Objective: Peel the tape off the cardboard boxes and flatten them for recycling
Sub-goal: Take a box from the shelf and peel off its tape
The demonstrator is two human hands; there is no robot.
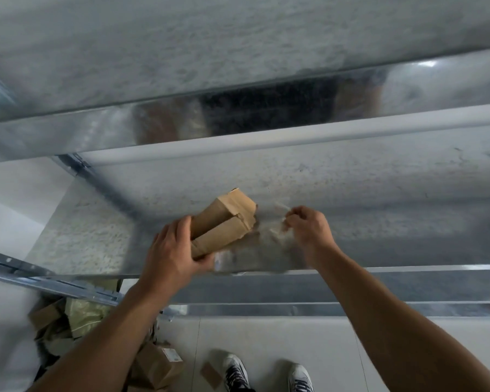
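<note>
**Cardboard box** (pixel 224 222): small, brown and oblong, with matte paper faces. The far end is ragged and a lengthwise gap shows between two flaps. It sits over the front part of the shelf (pixel 351 188), at the centre of view; whether it rests on the metal cannot be told. The long axis runs from 7 o'clock to 1 o'clock.

**Left hand** (pixel 173 247): at the box's 7 o'clock end, fingers and thumb clamped round it.

**Right hand** (pixel 309 227): at 3 o'clock from the box and not touching it. The fingers are bunched together, apparently pinching the tape (pixel 269 230) — a clear, filmy strip, blurred, spanning from the torn far end to the fingertips.

**Governing relation**: the tape leaves the box toward 3 o'clock, across the long axis rather than along it. The right hand is nearer the free end and the left hand nearer the box. The peel looks partly done. The next pull probably needs the left hand to brace the box, and the paper face may tear away with the strip.

**Shelf**: galvanised sheet metal, spangled and dully reflective.

**Floor** (pixel 266 335): pale. A pile (pixel 68 321) of brown boxes and greenish bags lies at 7 o'clock, and shoes (pixel 238 372) show at 6 o'clock.
</note>
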